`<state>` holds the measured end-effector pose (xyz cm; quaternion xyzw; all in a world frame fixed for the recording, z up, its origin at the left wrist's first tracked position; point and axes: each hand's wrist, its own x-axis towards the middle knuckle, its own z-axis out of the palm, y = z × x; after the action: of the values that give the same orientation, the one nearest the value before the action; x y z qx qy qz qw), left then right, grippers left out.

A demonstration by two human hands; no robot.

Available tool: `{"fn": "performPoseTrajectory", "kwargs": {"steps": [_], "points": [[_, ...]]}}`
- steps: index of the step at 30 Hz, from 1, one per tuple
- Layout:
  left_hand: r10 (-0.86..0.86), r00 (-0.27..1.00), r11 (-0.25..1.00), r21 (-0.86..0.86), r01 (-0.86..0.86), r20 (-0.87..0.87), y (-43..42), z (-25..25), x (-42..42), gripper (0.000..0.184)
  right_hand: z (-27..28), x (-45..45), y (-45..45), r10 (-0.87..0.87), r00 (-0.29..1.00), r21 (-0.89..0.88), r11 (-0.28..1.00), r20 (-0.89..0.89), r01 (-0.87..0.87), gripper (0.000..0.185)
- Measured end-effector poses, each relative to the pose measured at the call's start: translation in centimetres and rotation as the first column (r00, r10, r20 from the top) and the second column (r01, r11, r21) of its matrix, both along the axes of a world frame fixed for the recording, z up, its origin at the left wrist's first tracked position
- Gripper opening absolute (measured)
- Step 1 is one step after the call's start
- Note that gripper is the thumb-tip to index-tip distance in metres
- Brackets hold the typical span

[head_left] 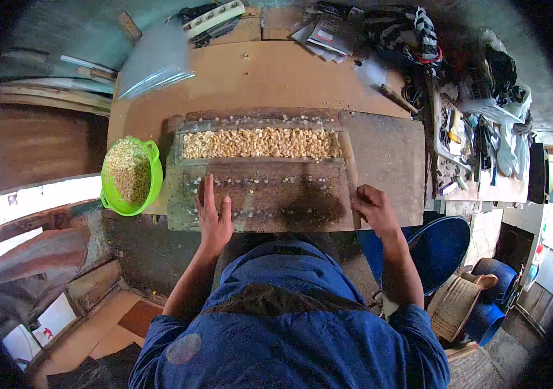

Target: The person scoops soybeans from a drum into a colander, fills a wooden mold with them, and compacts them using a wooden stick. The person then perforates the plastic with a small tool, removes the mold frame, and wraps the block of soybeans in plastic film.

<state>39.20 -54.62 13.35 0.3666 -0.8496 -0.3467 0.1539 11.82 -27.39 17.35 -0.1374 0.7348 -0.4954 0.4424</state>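
My left hand [216, 214] rests on the dark wooden board [276, 211], fingers stretched and apart, holding nothing. My right hand [375, 207] is closed around the near end of a narrow wooden stick [352, 170] at the board's right side. The stick runs away from me, and its far end touches the right end of a long, shallow rectangular frame [231, 160]. Inside that frame lies an even layer of pale, nut-like pieces [260, 142]; their exact kind is unclear. Small whitish bits are scattered on the board.
At the table's left edge stands a bright green plastic basket [153, 185] with more pale pieces. Clear plastic sheeting [156, 65], a power strip [215, 18] and papers [328, 35] lie at the back. A blue barrel [441, 243] stands below right.
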Motion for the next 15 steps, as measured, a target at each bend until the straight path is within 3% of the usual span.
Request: {"fn": "performPoseTrajectory", "kwargs": {"steps": [3, 6, 9, 11, 15], "points": [[0.014, 1.000, 1.000, 0.027, -0.014, 0.017, 0.3, 0.1, -0.2, 0.059, 0.2, -0.4, -0.1, -0.023, 0.998, 0.015, 1.000, -0.056, 0.024, 0.008], [-0.016, 1.000, 1.000, 0.011, 0.016, 0.007, 0.3, 0.1, -0.3, 0.059, 0.7, -0.6, -0.4, -0.065, 0.997, 0.100, 0.993, 0.051, 0.060, 0.009], [-0.020, 1.000, 1.000, 0.012, 0.020, -0.009, 0.4, 0.1, -0.3, 0.059, 0.8, -0.2, 1.0, 0.019, 0.999, 0.095, 0.995, -0.042, -0.015, 0.013], [-0.020, 1.000, 1.000, -0.001, 0.020, -0.004, 0.4, 0.0, -0.3, 0.060, 2.4, 0.1, 1.1, 0.022, 0.993, 0.133, 0.990, 0.117, -0.037, 0.011], [-0.038, 0.999, 0.999, -0.007, 0.038, -0.010, 0.7, 0.0, -0.3, 0.060, 0.9, 0.6, 1.8, 0.014, 1.000, 0.087, 0.996, 0.019, -0.016, 0.011]]}}
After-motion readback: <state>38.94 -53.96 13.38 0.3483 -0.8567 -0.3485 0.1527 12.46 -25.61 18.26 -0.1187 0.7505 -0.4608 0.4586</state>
